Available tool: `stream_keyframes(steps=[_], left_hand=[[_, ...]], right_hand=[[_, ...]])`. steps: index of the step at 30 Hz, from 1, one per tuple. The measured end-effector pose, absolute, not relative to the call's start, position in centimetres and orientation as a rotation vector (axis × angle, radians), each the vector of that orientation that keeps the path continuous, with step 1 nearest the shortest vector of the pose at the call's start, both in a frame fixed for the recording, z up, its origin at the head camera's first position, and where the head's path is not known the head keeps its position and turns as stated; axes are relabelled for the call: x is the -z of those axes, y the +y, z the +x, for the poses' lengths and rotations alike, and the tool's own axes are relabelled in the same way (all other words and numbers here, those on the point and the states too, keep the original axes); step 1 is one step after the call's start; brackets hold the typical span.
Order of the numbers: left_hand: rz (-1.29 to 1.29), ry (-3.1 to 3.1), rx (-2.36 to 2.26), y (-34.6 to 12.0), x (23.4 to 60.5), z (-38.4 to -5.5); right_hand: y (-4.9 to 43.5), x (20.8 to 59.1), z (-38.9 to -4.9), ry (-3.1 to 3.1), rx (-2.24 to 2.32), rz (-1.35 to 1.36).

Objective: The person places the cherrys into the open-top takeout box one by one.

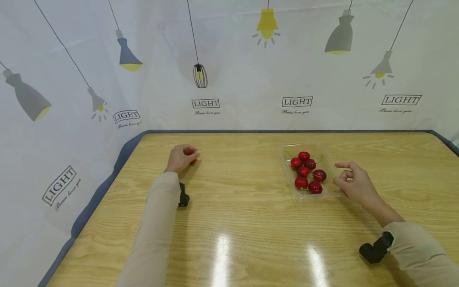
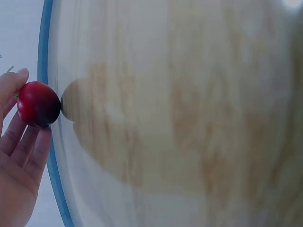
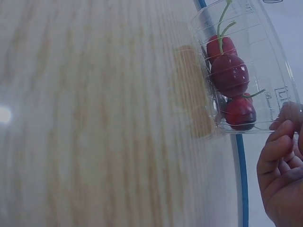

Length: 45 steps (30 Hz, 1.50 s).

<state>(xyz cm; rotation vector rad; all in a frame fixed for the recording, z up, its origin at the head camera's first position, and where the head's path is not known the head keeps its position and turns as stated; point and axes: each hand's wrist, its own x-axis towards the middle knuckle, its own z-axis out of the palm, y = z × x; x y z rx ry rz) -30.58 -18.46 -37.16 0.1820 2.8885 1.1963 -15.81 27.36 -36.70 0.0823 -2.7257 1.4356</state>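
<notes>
Out over the left of the table, my left hand (image 1: 180, 158) pinches a single dark red cherry (image 2: 39, 105) between thumb and fingertips. Its green stem shows by the thumb in the left wrist view; in the head view the fingers partly hide the fruit. A clear plastic tray (image 1: 291, 177) lies right of centre, with several red cherries (image 1: 303, 171) and their green stems inside. My right hand (image 1: 354, 182) is at the tray's right edge, thumb and curled fingers pinching the rim while the index finger points out along it.
The wood-grain table (image 1: 233, 215) has a blue border along its back and left sides. Behind it hangs a pale curtain (image 1: 236, 79) printed with lamps. Black wrist cameras (image 1: 376, 248) sit below both hands.
</notes>
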Motion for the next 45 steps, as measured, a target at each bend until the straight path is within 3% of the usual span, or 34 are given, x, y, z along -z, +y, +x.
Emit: stream_keyframes(steps=[45], left_hand=[[0.305,2.874,-1.375,-17.0,36.0,-29.3]], right_hand=[[27.4,37.0,-15.9,-2.720,-1.424,0.092]])
